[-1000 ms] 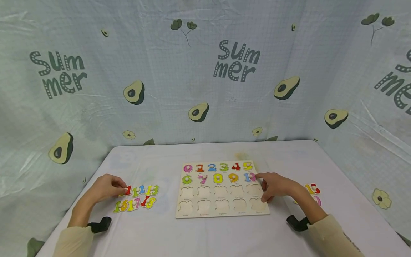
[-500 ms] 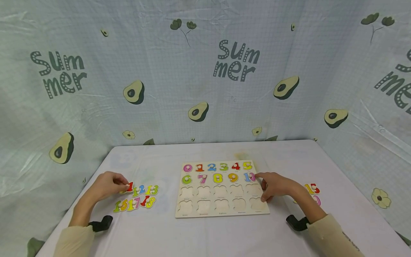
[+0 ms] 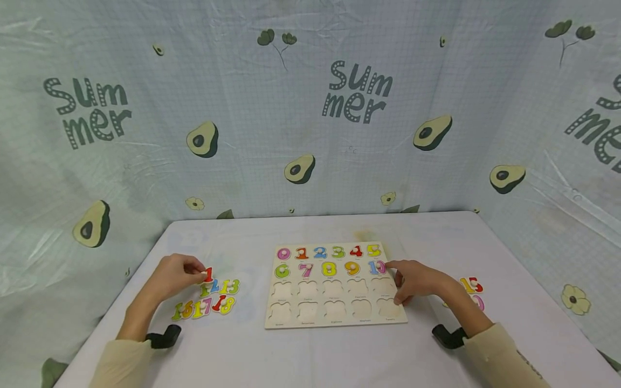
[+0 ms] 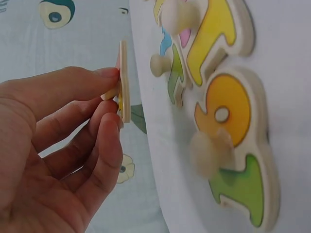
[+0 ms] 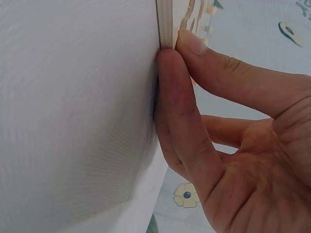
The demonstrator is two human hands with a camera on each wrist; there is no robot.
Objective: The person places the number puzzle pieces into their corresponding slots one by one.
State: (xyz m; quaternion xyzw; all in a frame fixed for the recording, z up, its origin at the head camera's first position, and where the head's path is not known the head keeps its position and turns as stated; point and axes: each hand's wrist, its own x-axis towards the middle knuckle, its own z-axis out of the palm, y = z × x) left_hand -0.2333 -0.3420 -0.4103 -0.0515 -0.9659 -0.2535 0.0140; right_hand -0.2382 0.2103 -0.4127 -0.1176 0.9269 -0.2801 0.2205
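My left hand (image 3: 177, 276) pinches a wooden number puzzle piece (image 3: 208, 275) with a red 1 by its knob, raised over the other pieces at the left. Seen edge-on in the left wrist view, that puzzle piece (image 4: 125, 82) stands nearly upright between thumb and fingers. My right hand (image 3: 417, 279) holds the right side of the number puzzle board (image 3: 303, 325), thumb on its face and fingers against the edge, as the right wrist view of the board's edge (image 5: 166, 24) shows. Pieces 0 to 10 fill the board's upper two rows; the lower two rows are bare recesses.
Below and right of my left hand lie several number pieces, among them 12 (image 3: 210, 288), 13 (image 3: 229, 286), 16 (image 3: 182, 310) and 18 (image 3: 223, 304). Beyond my right wrist lie a 15 (image 3: 472, 284) and a pink-marked piece (image 3: 478, 302), partly hidden by the forearm. A printed curtain (image 3: 242, 178) stands behind the table.
My left hand has lifted the red-marked piece from the group and moved right and away from me with it. My right hand and the board have stayed put.
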